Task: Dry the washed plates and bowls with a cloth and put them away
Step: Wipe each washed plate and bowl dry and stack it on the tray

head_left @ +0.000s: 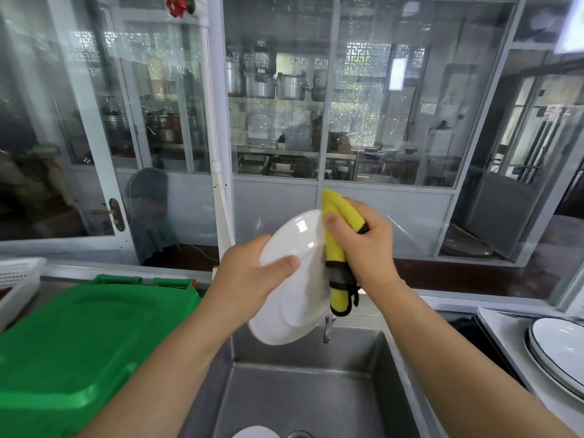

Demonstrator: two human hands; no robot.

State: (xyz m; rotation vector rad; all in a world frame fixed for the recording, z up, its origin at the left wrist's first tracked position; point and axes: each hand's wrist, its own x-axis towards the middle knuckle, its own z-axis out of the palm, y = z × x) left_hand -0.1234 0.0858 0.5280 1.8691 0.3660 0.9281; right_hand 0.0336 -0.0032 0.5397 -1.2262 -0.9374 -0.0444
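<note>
I hold a white plate (292, 298) tilted on edge above the sink. My left hand (252, 270) grips its left rim, thumb on the face turned to me. A yellow cloth with black trim (336, 248) is folded over the plate's right rim, and my right hand (363, 245) grips it there. Stacked white plates with dark rims (559, 352) lie on the counter at the right. A white dish (256, 433) peeks in at the bottom of the sink.
The steel sink (316, 390) lies below my hands, its tap (328, 327) just behind the plate. A green plastic lid (79, 336) covers the left counter, with a white basket (19, 276) beyond it. Glass partitions stand behind.
</note>
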